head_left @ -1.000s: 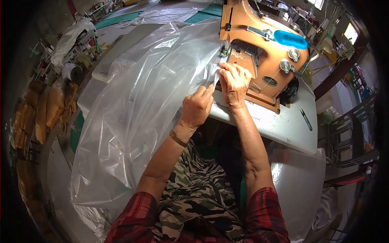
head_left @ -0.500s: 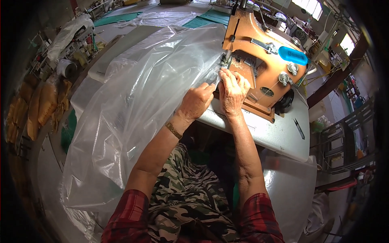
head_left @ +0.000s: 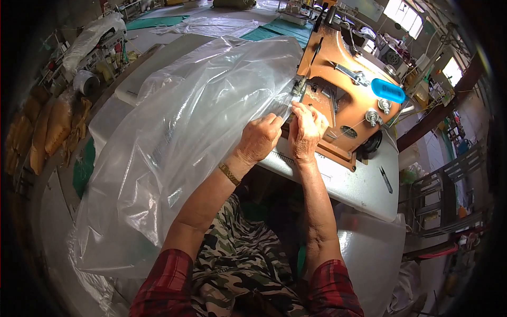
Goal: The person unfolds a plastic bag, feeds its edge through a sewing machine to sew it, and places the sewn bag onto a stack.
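Clear plastic sheet (head_left: 185, 113), spread left of the orange sewing machine (head_left: 342, 55); its edge, pinched by my left hand (head_left: 259, 139) and right hand (head_left: 307, 133), lies nearside of the presser foot (head_left: 299, 86). I judge it best fed flat, lightly taut, both hands well clear.

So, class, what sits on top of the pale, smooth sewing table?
An orange metal sewing machine, a small dark hand tool and a clear, crinkled plastic sheet show on the table. The machine and sheet hide most of what lies beneath.
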`<action>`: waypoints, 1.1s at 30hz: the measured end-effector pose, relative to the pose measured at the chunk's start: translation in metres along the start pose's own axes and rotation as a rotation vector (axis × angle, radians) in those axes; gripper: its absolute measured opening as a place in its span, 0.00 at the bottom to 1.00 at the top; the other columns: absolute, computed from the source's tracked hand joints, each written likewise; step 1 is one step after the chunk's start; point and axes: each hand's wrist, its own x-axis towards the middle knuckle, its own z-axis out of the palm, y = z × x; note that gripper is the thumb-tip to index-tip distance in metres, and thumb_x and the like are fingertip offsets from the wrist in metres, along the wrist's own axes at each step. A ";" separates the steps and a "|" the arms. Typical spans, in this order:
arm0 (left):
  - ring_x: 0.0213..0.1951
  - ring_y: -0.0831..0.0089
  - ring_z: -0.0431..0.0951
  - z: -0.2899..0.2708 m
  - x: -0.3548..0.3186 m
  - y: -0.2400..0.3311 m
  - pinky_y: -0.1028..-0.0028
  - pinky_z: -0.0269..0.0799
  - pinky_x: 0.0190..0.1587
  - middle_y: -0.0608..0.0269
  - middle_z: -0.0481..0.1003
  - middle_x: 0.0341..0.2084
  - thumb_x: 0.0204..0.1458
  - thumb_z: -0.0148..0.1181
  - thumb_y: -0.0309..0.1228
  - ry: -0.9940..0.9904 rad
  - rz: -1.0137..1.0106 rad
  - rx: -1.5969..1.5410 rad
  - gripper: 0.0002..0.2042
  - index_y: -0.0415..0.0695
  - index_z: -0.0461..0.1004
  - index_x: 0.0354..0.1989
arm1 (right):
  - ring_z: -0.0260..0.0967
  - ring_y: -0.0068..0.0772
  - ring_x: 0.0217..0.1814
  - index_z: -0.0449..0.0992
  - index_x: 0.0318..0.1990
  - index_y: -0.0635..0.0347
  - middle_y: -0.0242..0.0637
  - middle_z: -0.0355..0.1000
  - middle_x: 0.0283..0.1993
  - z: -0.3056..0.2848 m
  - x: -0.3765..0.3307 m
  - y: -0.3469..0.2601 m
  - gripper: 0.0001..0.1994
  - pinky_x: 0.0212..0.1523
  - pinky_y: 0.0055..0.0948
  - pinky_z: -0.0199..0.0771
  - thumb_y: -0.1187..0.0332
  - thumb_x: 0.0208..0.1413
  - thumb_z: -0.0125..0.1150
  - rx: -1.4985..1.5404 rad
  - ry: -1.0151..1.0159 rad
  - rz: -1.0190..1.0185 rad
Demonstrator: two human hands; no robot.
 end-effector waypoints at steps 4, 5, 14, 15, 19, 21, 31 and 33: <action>0.24 0.60 0.75 0.000 -0.001 -0.003 0.67 0.71 0.26 0.58 0.70 0.23 0.45 0.57 0.22 -0.055 -0.003 0.000 0.06 0.40 0.72 0.33 | 0.67 0.37 0.50 0.73 0.42 0.56 0.30 0.74 0.48 0.003 0.000 -0.002 0.13 0.53 0.37 0.55 0.78 0.46 0.57 -0.027 -0.004 -0.010; 0.24 0.60 0.75 0.001 0.000 -0.003 0.66 0.71 0.26 0.58 0.69 0.22 0.45 0.57 0.22 -0.042 0.004 -0.016 0.06 0.40 0.71 0.33 | 0.67 0.37 0.51 0.73 0.42 0.56 0.30 0.74 0.48 0.003 0.000 -0.002 0.13 0.53 0.37 0.55 0.78 0.46 0.57 -0.041 -0.005 -0.007; 0.25 0.57 0.75 0.001 0.002 -0.003 0.65 0.72 0.27 0.56 0.69 0.23 0.45 0.56 0.21 -0.088 -0.005 -0.032 0.04 0.40 0.68 0.27 | 0.65 0.37 0.54 0.73 0.45 0.57 0.30 0.72 0.50 0.003 -0.003 -0.005 0.14 0.55 0.38 0.55 0.77 0.48 0.55 -0.123 -0.054 -0.018; 0.25 0.57 0.75 0.001 0.003 -0.002 0.65 0.72 0.27 0.56 0.69 0.23 0.45 0.56 0.21 -0.089 -0.004 -0.035 0.04 0.40 0.68 0.27 | 0.65 0.37 0.54 0.73 0.45 0.57 0.30 0.72 0.50 0.003 -0.003 -0.005 0.14 0.55 0.38 0.55 0.77 0.48 0.55 -0.126 -0.055 -0.017; 0.25 0.56 0.75 0.004 0.010 -0.003 0.64 0.72 0.27 0.56 0.69 0.23 0.46 0.56 0.21 -0.086 -0.015 -0.037 0.03 0.40 0.68 0.28 | 0.65 0.37 0.54 0.73 0.46 0.58 0.31 0.72 0.51 0.005 -0.002 -0.005 0.14 0.55 0.38 0.54 0.74 0.50 0.55 -0.165 -0.068 0.004; 0.25 0.56 0.75 0.004 0.011 -0.004 0.64 0.72 0.27 0.56 0.69 0.23 0.46 0.56 0.21 -0.095 -0.013 -0.031 0.03 0.39 0.68 0.28 | 0.65 0.37 0.54 0.73 0.46 0.58 0.31 0.72 0.52 0.006 -0.001 -0.004 0.14 0.56 0.37 0.54 0.73 0.51 0.55 -0.173 -0.071 0.010; 0.26 0.55 0.76 0.003 0.019 -0.004 0.64 0.72 0.27 0.54 0.70 0.24 0.47 0.55 0.22 -0.113 -0.023 -0.006 0.03 0.39 0.67 0.28 | 0.66 0.38 0.52 0.74 0.44 0.58 0.32 0.73 0.49 0.002 -0.001 -0.001 0.12 0.54 0.38 0.56 0.73 0.50 0.56 -0.101 -0.043 -0.022; 0.26 0.55 0.76 0.002 0.021 -0.005 0.64 0.72 0.27 0.53 0.70 0.24 0.48 0.55 0.22 -0.124 -0.015 0.027 0.03 0.39 0.67 0.27 | 0.66 0.38 0.52 0.74 0.43 0.59 0.32 0.73 0.49 0.004 -0.002 -0.003 0.12 0.54 0.39 0.56 0.74 0.49 0.56 -0.093 -0.041 -0.020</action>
